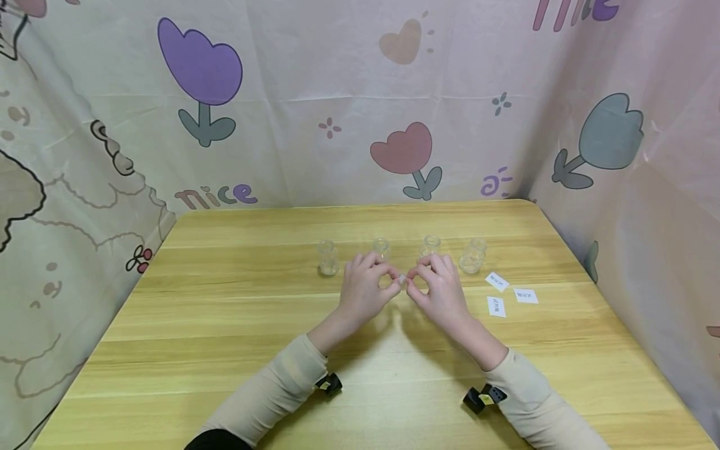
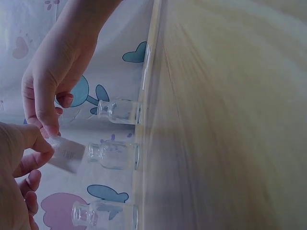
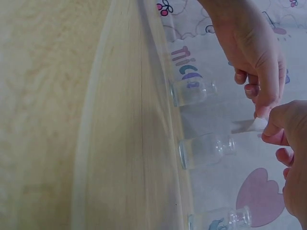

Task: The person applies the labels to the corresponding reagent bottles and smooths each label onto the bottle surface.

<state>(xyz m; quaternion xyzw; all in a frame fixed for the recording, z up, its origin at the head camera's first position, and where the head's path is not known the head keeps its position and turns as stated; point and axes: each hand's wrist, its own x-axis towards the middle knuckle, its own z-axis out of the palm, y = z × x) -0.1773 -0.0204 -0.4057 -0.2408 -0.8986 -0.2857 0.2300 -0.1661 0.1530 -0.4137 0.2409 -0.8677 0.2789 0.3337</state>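
Observation:
Above the table, my left hand (image 1: 365,290) and right hand (image 1: 441,294) meet at their fingertips. Between them is a small white printed label (image 2: 68,155), which the thumb and forefinger of each hand pinch at its edge. In the right wrist view the label (image 3: 243,126) shows nearly edge-on, with a paler part by the fingertips. Just beyond the hands, small clear glass bottles stand in a row: one at the left (image 1: 328,257), one behind the left hand (image 1: 380,246), one behind the right hand (image 1: 431,244) and one at the right (image 1: 472,256).
Three white printed labels lie right of the hands: an upper one (image 1: 497,281), a right one (image 1: 525,295) and a lower one (image 1: 496,307). The wooden table (image 1: 225,337) ends at a patterned cloth backdrop (image 1: 304,156) behind and at both sides.

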